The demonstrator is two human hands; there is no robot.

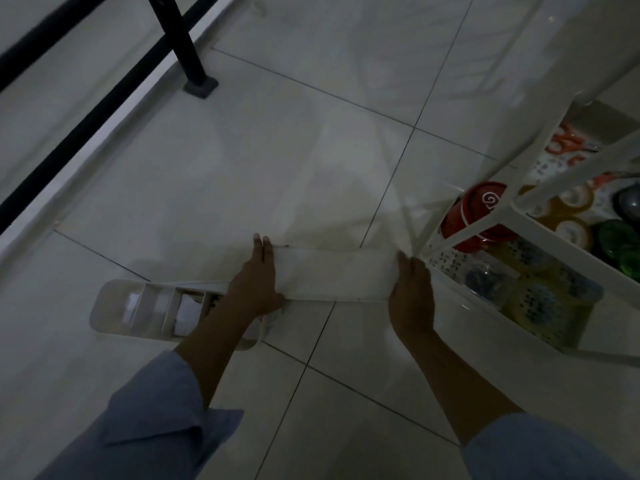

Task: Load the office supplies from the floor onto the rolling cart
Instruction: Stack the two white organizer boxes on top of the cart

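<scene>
Left fingers (263, 251) lie straight and pressed together along one end of the one white tray (332, 275), the left hand (258, 282) clasping it. Right fingers (405, 261) curl round the other end, right hand (412, 289) gripping. The tray hangs just over the floor (277, 150), touching the cart (478, 226) at its near corner. One organizer (138, 306) sits on the floor under the left wrist. The two cart shelves hold one red tub (485, 199) and tape rolls.

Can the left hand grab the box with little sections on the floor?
Probably not yet. The left hand grips one end of the long white panel, the right hand the other. The sectioned box lies just under the left forearm, so it looks close enough once that hand lets go.
</scene>
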